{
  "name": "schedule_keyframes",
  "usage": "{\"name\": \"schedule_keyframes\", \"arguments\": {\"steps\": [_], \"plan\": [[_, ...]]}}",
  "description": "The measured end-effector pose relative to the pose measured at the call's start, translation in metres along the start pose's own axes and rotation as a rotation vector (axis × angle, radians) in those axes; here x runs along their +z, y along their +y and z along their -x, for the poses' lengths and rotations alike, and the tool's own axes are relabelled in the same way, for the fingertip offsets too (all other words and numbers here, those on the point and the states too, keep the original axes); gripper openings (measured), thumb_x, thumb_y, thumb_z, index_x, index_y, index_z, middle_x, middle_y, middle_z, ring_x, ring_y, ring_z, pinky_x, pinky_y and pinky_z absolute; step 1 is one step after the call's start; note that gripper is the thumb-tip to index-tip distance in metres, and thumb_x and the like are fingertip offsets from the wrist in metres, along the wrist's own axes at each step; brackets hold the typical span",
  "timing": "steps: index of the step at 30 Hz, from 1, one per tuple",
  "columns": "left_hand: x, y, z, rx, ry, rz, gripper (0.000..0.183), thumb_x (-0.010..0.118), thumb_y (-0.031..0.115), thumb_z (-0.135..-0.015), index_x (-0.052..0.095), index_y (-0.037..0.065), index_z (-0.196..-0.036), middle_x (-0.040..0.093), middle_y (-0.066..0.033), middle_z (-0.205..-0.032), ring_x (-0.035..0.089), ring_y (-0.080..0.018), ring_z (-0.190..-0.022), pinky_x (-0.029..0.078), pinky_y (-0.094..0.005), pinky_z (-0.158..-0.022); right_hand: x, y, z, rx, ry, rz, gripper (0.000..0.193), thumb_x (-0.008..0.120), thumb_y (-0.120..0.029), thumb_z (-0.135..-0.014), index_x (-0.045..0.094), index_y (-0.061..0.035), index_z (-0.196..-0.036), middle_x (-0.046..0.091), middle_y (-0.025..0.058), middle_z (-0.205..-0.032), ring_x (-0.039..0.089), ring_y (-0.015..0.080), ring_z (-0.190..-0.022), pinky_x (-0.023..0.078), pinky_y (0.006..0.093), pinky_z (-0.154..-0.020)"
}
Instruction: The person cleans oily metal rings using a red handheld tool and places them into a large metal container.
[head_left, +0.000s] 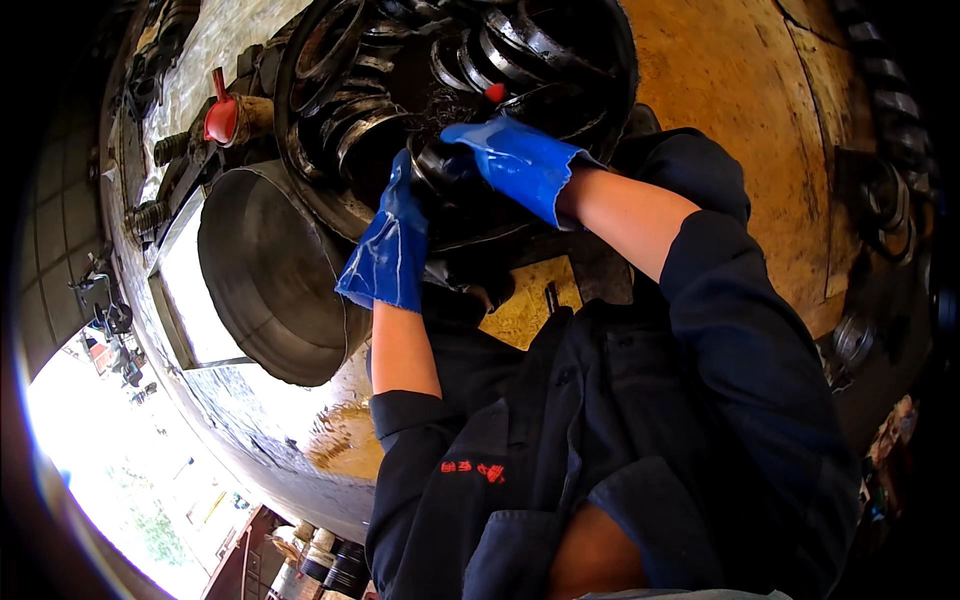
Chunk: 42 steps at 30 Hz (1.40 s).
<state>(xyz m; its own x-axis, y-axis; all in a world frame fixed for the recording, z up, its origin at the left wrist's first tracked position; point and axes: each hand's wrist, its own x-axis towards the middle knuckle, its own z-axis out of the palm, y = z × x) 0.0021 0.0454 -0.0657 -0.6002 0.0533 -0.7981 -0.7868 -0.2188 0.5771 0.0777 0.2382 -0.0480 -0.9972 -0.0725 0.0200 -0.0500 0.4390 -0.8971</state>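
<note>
Both of my hands wear long blue rubber gloves and reach into a round, dark, oily tub. A blackened, roughly cylindrical metal part lies between them. My left hand is closed against its left side, with the fingers pointing up along it. From the right, my right hand bends over the part's top, fingers closed; whatever it grips is hidden under the glove. Dark, bristly-looking matter shows just beyond the fingertips. A small red piece sits above my right glove.
Several oily ring-shaped metal parts line the tub. An empty-looking round metal basin leans at its left. A red scoop-like vessel stands beyond that. Brown, stained sheeting spreads on the right, with more metal parts at its edge.
</note>
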Motion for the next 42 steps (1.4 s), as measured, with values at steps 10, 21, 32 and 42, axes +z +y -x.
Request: {"name": "schedule_keyframes", "arguments": {"steps": [10, 21, 32, 42], "plan": [[-0.038, 0.008, 0.017, 0.296, -0.128, -0.718, 0.062, 0.074, 0.028, -0.086, 0.055, -0.006, -0.135, 0.065, -0.0220, -0.126, 0.065, -0.0342, -0.110, 0.052, -0.0397, -0.095, 0.023, -0.019, -0.034, 0.661, -0.025, -0.033, 0.039, 0.066, -0.042, -0.085, 0.076, -0.0082, -0.103, 0.074, 0.0191, -0.100, 0.072, 0.0307, -0.098, 0.054, 0.0369, -0.088], [-0.027, 0.014, 0.028, 0.281, -0.062, -0.916, 0.020, 0.065, 0.005, -0.088, 0.069, 0.000, -0.107, 0.072, -0.0110, -0.090, 0.068, -0.0219, -0.076, 0.053, -0.0353, -0.068, 0.018, -0.010, -0.052, 0.346, -0.222, -0.251, 0.030, 0.057, -0.043, -0.093, 0.067, -0.0157, -0.099, 0.066, 0.0067, -0.080, 0.063, 0.0173, -0.075, 0.050, 0.0331, -0.078], [-0.046, 0.016, 0.013, 0.255, -0.149, -0.435, 0.028, 0.067, -0.003, -0.079, 0.064, -0.009, -0.107, 0.071, -0.0168, -0.095, 0.070, -0.0259, -0.079, 0.058, -0.0343, -0.072, 0.030, 0.016, -0.048, 0.706, 0.270, -0.153, 0.034, 0.067, -0.037, -0.086, 0.072, -0.0047, -0.096, 0.074, 0.0158, -0.090, 0.071, 0.0333, -0.087, 0.055, 0.0412, -0.082], [-0.064, 0.006, -0.020, 0.274, -0.175, -0.522, 0.033, 0.074, 0.019, -0.089, 0.066, -0.003, -0.112, 0.070, -0.0170, -0.104, 0.070, -0.0284, -0.086, 0.059, -0.0392, -0.078, 0.022, -0.011, -0.047, 0.626, 0.010, -0.677, 0.032, 0.064, -0.040, -0.088, 0.071, -0.0093, -0.085, 0.069, 0.0073, -0.078, 0.064, 0.0160, -0.075, 0.050, 0.0313, -0.074]]}}
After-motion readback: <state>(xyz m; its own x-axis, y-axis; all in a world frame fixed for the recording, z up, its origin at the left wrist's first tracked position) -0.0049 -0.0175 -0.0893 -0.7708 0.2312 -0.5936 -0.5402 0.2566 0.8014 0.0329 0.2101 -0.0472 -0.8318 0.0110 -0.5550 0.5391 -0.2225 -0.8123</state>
